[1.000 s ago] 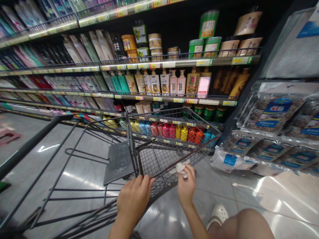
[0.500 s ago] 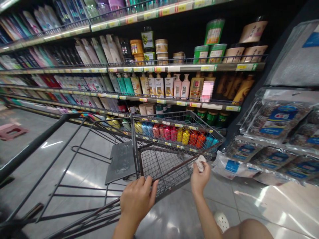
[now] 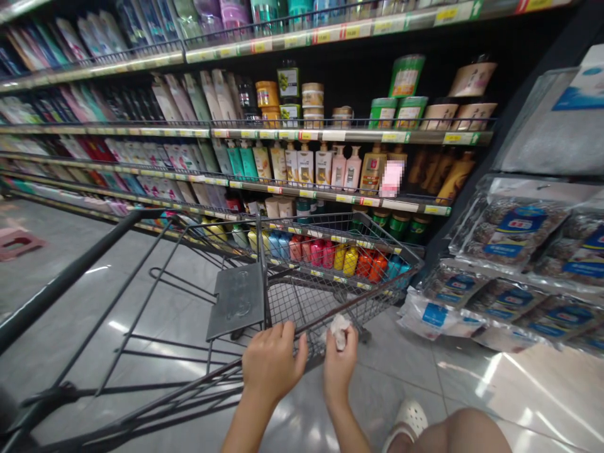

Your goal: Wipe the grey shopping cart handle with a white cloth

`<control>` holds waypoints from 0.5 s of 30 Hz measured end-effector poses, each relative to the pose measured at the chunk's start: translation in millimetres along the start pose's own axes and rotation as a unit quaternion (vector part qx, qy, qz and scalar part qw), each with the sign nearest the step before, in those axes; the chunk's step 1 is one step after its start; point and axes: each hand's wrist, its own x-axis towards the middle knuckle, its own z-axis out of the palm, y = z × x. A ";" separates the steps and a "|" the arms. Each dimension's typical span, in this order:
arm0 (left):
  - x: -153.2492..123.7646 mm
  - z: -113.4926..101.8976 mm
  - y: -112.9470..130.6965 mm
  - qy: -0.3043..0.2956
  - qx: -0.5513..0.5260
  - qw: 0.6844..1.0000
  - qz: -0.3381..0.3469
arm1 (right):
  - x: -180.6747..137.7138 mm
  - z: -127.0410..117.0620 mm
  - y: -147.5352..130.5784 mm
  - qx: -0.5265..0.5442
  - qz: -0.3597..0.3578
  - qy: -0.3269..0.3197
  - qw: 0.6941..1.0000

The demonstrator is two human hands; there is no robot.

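Fingers, right hand (image 3: 340,370): bent into a pinch, thumb and fingertips closed around a small crumpled white wad (image 3: 339,329).
Fingers, left hand (image 3: 270,365): curled over the top rail (image 3: 372,294), thumb standing apart; the tips are out of my sight, so how firmly they grip I can't tell.
Wad: up in the right hand, at the long side of the cart (image 3: 389,298), by the rail; whether it touches the metal I can't make out.
Rail and mesh: the rail looks brown and worn. To my eye a rough spot or a wire end could snag the wad and tear it, or scrape a fingertip.
Between the hands: little room. A careless stroke leftward might bump the right knuckles into the left thumb.
Wheel (image 3: 364,336): it sits on smooth, shiny floor (image 3: 302,418); a hard push on the side could, I'd say, roll or swing the cart.
Far corner: it points at the lower shelf's coloured bottles (image 3: 325,253), so such a swing might knock a few; I can't judge the gap.
Shoe (image 3: 412,419): pale, on the near side; a cart rolling back could nudge it.
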 end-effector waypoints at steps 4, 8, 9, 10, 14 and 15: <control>-0.7 -0.6 0.3 0.004 -0.011 1.000 -0.003 | -32.3 6.7 -6.8 0.014 -0.017 -0.048 0.999; -3.9 -3.2 0.0 -0.001 -0.021 1.000 -0.005 | -53.5 7.0 -13.5 0.030 -0.069 -0.130 0.989; -5.2 -3.8 0.1 -0.001 -0.022 1.000 -0.007 | -55.1 5.4 -13.7 0.026 -0.085 -0.151 0.985; -6.6 -4.2 0.4 0.000 -0.022 1.000 -0.009 | -55.0 3.3 -13.0 0.020 -0.103 -0.165 0.981; -11.6 -5.3 2.4 0.009 -0.016 1.000 -0.020 | -43.9 -6.0 -2.9 -0.008 -0.178 -0.152 0.972; -12.4 -5.8 3.0 0.010 -0.015 1.000 -0.021 | -40.5 -8.0 0.4 -0.011 -0.192 -0.147 0.970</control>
